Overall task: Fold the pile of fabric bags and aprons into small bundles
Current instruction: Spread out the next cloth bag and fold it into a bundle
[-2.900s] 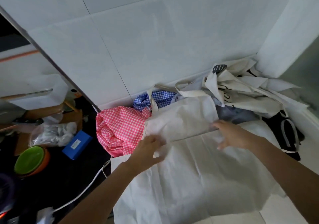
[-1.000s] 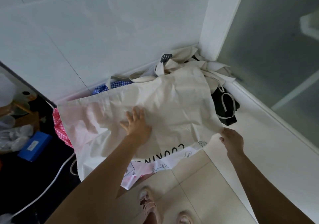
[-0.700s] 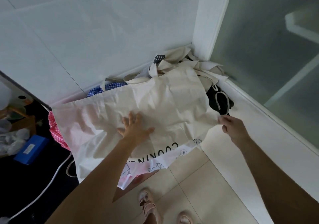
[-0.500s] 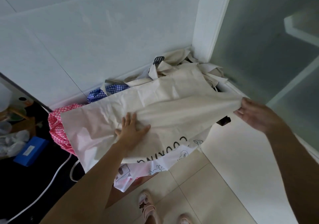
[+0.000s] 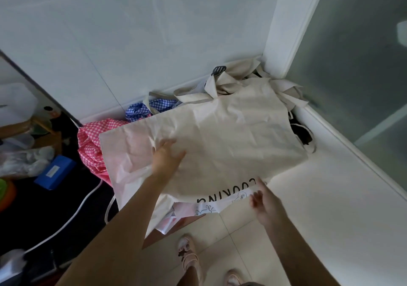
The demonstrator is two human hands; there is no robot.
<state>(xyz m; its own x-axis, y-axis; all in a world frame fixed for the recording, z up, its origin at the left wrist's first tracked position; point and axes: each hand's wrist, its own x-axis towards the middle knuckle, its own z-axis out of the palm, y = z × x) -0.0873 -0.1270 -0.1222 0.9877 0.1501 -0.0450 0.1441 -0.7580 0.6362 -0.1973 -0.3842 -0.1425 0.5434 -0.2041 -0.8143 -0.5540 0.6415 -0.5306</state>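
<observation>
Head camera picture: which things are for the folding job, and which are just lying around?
For folding: cream bag, pink checked cloth, blue checked cloth, crumpled cream pile, black bag.
Just lying about: blue box, white cable, clear plastic bag.

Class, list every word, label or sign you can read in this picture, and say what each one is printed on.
"COOKING": black capitals, seen upside down, on the printed fabric that lies under the top cream bag, whose edge covers part of the letters.
Small writing in a drawn speech bubble on that printed fabric: it seems to begin "Ha", but the rest is too small to read.
White label on the blue box: too blurred to read.
</observation>
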